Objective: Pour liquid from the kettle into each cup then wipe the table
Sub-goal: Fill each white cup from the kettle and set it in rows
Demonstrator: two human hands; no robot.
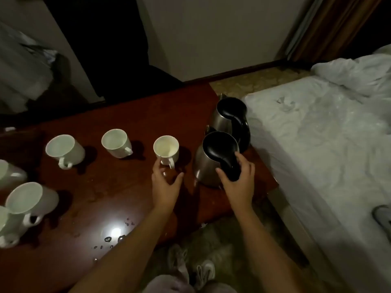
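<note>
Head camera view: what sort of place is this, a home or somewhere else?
Likely a hotel bedroom: a bed with rumpled white sheets sits right beside a wooden table carrying two steel kettles and matching white cups.

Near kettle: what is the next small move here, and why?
Probably lift the near kettle and tip it toward the cup beside it. The right hand curls round its black handle, the kettle stands upright on the table, and the left hand touches that cup's base, seemingly steadying it.
</note>
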